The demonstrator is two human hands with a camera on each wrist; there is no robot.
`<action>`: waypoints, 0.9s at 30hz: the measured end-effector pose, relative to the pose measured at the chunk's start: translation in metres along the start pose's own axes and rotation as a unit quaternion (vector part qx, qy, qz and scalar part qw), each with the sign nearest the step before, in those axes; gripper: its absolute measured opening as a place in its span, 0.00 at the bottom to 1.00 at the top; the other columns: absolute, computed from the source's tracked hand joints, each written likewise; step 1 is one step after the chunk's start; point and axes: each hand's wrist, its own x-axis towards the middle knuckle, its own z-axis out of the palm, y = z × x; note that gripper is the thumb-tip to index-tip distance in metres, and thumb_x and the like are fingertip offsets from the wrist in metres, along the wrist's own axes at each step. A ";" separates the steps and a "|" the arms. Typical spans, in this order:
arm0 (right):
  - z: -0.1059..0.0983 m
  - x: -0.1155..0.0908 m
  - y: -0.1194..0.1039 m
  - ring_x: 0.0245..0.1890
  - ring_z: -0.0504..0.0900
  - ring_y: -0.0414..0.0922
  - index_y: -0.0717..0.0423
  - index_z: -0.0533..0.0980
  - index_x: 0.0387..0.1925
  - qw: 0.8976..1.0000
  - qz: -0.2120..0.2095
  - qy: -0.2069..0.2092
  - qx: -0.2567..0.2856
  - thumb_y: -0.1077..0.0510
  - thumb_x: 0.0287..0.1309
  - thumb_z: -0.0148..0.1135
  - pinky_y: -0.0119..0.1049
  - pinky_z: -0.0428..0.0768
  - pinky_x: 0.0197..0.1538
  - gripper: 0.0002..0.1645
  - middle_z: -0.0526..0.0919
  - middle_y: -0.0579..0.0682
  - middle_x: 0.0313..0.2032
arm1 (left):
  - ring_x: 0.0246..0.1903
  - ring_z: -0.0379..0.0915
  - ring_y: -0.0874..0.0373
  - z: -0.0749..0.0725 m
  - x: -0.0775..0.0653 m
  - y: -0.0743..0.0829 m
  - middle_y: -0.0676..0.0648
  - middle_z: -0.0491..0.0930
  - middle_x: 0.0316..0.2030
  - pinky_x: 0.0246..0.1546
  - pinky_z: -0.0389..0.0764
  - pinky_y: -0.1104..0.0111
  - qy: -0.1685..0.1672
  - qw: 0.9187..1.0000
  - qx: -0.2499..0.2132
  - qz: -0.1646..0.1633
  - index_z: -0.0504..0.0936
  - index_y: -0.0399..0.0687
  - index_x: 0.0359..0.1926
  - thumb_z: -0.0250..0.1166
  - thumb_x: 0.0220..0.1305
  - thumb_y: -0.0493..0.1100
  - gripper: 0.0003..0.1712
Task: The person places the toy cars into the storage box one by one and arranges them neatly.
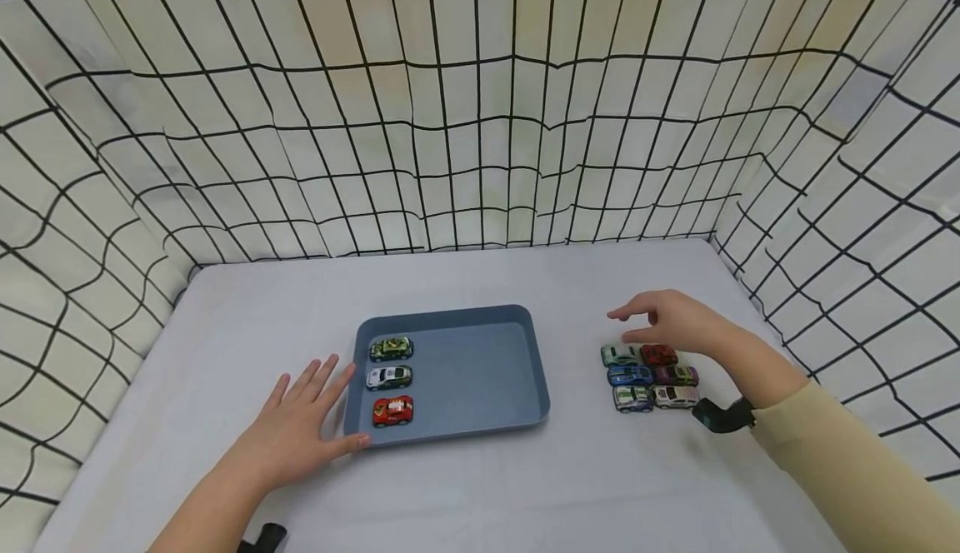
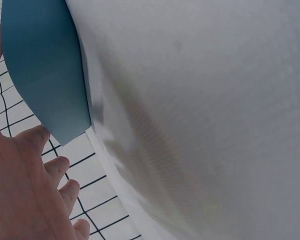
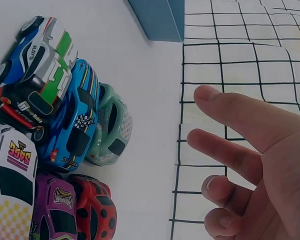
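Observation:
A blue-grey tray (image 1: pixel 480 378) lies on the table with a column of toy cars along its left side: a green patterned car (image 1: pixel 391 348), a white car (image 1: pixel 389 377) and a red car (image 1: pixel 392 411). My left hand (image 1: pixel 296 428) is spread flat at the tray's left edge, thumb at its front corner. To the tray's right, several toy cars sit in two columns, among them a mint green car (image 3: pixel 110 127), a blue car (image 3: pixel 75 120), a purple car (image 3: pixel 55 207) and a spotted red car (image 3: pixel 96 207). Above their far end hovers my right hand (image 1: pixel 678 321), holding nothing, fingers loosely bent.
The table carries a white cloth (image 1: pixel 465 495). Pale walls with a black grid net (image 1: pixel 472 120) rise at the back and on both sides. A black wrist mount (image 1: pixel 723 415) sticks out from the right wrist near the cars.

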 end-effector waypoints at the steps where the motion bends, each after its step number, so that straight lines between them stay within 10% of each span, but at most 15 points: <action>1: 0.000 0.000 0.001 0.37 0.74 0.44 0.48 0.81 0.59 1.000 0.002 -0.004 0.000 0.51 0.60 0.70 0.38 0.77 0.37 0.25 0.82 0.49 0.54 | 0.74 0.44 0.34 0.000 0.000 0.000 0.35 0.52 0.75 0.70 0.42 0.35 0.000 1.000 0.000 0.000 0.57 0.47 0.77 0.55 0.47 0.85 0.66; 8: 0.007 0.008 0.013 0.47 0.78 0.51 0.46 0.82 0.56 0.998 0.011 -0.053 0.022 0.51 0.61 0.69 0.46 0.81 0.48 0.21 0.82 0.48 0.55 | 0.74 0.43 0.34 0.000 0.000 0.000 0.35 0.51 0.75 0.70 0.42 0.35 0.000 1.000 -0.005 -0.001 0.57 0.47 0.77 0.57 0.47 0.84 0.66; 27: 0.020 0.025 0.025 0.29 0.73 0.44 0.40 0.85 0.50 0.988 0.063 -0.133 0.054 0.54 0.58 0.71 0.38 0.77 0.30 0.17 0.80 0.53 0.56 | 0.74 0.43 0.34 -0.001 -0.001 -0.001 0.35 0.52 0.75 0.70 0.42 0.35 0.003 1.000 -0.009 0.002 0.57 0.47 0.77 0.59 0.49 0.82 0.65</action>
